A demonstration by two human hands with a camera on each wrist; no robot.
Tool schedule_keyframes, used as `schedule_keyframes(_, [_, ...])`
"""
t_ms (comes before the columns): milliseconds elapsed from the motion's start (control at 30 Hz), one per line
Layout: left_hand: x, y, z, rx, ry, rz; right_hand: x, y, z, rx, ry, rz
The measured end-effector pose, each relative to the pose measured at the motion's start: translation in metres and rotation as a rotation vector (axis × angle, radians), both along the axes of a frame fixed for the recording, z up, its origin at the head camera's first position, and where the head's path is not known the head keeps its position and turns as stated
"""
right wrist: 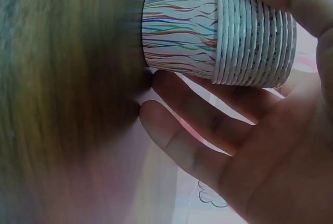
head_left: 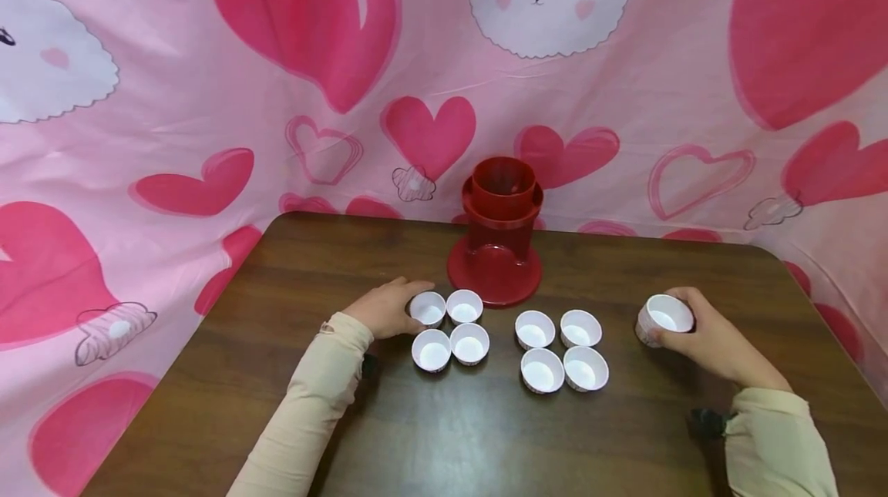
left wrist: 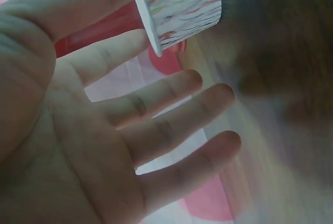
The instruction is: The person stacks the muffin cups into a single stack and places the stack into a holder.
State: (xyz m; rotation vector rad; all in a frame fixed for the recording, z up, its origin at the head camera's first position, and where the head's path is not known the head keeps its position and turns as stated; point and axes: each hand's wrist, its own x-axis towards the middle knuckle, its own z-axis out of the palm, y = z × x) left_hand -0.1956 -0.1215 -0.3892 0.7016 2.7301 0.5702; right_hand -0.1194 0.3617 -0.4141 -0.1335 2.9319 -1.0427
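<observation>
White paper baking cups stand on the table in two groups. My left hand (head_left: 385,309) is at the left group, thumb and index finger at opposite sides of its back-left cup (head_left: 428,312). In the left wrist view the thumb and index finger pinch that cup (left wrist: 184,8) by its rim, while the other fingers extend past it. At the right, my right hand (head_left: 718,341) grips a stack of cups (head_left: 667,315). The right wrist view shows several nested rims and colourful wavy lines on the stack (right wrist: 179,29), standing on or just above the table.
A red stand (head_left: 496,281) with a round base and a cup-shaped top is at the back of the table. A second group of cups (head_left: 584,367) stands between the hands. Pink heart-patterned cloth (head_left: 590,96) hangs behind the brown wooden table (head_left: 486,443).
</observation>
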Motion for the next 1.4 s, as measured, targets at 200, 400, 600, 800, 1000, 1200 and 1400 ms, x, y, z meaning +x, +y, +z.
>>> schedule_keyframes(200, [-0.003, 0.002, -0.006, 0.032, 0.009, 0.007, -0.004, -0.01, -0.003, -0.042, 0.029, 0.053])
schedule_keyframes(400, [-0.007, 0.0, -0.007, 0.05, 0.025, 0.012, -0.008, -0.02, -0.01, -0.105, 0.042, 0.103])
schedule_keyframes(600, [-0.011, -0.003, 0.002, 0.082, 0.041, 0.046, -0.008, -0.026, -0.012, -0.112, 0.041, 0.114])
schedule_keyframes(800, [-0.007, 0.001, 0.021, 0.18, 0.084, 0.015, -0.01, -0.03, -0.014, -0.12, 0.036, 0.12])
schedule_keyframes(1000, [0.005, 0.023, 0.04, 0.279, 0.11, -0.076, -0.012, -0.031, -0.013, -0.122, 0.029, 0.123])
schedule_keyframes(1200, [0.012, 0.062, 0.06, 0.243, 0.128, -0.156, -0.013, -0.029, -0.013, -0.121, 0.034, 0.124])
schedule_keyframes(1400, [0.019, 0.104, 0.075, 0.214, 0.159, -0.275, -0.012, -0.028, -0.016, -0.108, 0.03, 0.13])
